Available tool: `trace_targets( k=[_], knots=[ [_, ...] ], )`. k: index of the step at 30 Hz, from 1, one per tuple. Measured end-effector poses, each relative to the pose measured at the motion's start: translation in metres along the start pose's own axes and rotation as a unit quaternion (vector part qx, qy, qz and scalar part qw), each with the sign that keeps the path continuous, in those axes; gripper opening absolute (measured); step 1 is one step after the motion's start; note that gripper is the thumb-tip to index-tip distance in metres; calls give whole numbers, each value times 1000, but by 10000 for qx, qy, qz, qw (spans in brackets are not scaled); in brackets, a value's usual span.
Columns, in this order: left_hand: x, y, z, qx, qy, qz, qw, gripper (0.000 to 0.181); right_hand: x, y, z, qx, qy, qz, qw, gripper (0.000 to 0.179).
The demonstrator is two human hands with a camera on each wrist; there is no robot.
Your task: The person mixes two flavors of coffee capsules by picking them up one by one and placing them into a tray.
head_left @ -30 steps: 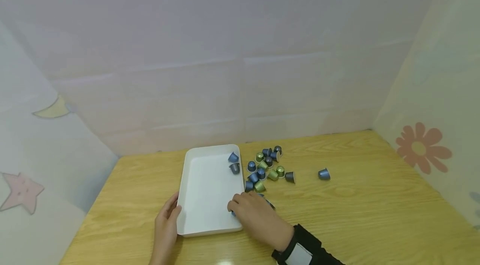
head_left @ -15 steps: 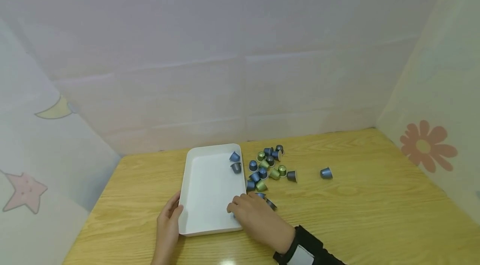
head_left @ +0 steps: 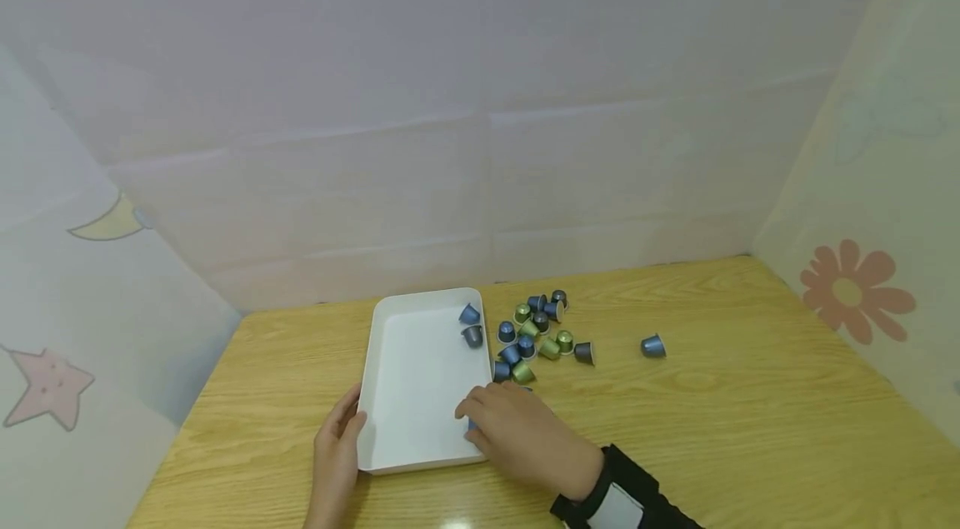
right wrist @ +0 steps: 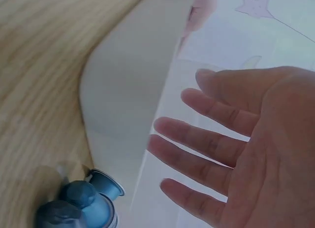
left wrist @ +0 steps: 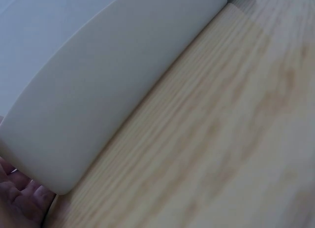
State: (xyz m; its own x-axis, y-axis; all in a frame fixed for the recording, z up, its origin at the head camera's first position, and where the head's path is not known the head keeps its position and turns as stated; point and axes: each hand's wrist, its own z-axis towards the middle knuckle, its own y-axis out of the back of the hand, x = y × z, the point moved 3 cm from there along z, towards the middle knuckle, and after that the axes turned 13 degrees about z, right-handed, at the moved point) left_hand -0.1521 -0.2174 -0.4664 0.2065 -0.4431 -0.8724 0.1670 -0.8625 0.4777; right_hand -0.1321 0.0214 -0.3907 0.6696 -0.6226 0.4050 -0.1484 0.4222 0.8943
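My left hand [head_left: 335, 450] holds the left side of a white tray [head_left: 420, 462], the thumb at its rim; curled fingers [left wrist: 27, 198] show beside the tray's wall in the left wrist view. Over the tray's right rim is my right hand [head_left: 525, 437], its fingers spread and nothing gripped in the right wrist view. A blue coffee capsule [head_left: 472, 424] shows partly between its thumb and forefinger, in the tray. Farther back inside the tray lie another blue capsule [head_left: 469, 314] and a dark grey capsule [head_left: 472, 336].
Several blue, green and dark capsules [head_left: 550, 347] lie loose on the wooden table [head_left: 712, 429], right of the tray. A lone blue capsule [head_left: 653, 346] lies farther right. A pale wall [head_left: 420, 204] stands behind the table.
My right thumb and fingers have spread apart, so more of the blue capsule shows between them. The right hand now covers capsules seen beside it before. My left hand stays at the tray.
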Motion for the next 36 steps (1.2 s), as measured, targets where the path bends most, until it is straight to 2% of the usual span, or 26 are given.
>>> trace_targets(
  k=[5,12,17,23,28,36],
  knots=[
    [-1,0,0,9,-27,-24,10000,43,-2,10,0,305,-472,552,9969,26],
    [-1,5,2,-17,-81,-50,10000,43,-4,20,0,476,-728,893,9922,33],
    [1,5,2,-23,-67,33,10000,43,-9,30,-4,652,-976,1240,9853,35],
    [3,-1,0,5,-49,7,10000,42,-19,42,-16,937,-1444,1673,9708,42],
    [3,-2,-1,-35,-46,-11,10000,43,-30,50,-23,853,-1772,1686,9659,50],
    [2,0,1,19,-7,-17,10000,43,-41,55,-22,579,-2101,1310,9671,48]
  ],
)
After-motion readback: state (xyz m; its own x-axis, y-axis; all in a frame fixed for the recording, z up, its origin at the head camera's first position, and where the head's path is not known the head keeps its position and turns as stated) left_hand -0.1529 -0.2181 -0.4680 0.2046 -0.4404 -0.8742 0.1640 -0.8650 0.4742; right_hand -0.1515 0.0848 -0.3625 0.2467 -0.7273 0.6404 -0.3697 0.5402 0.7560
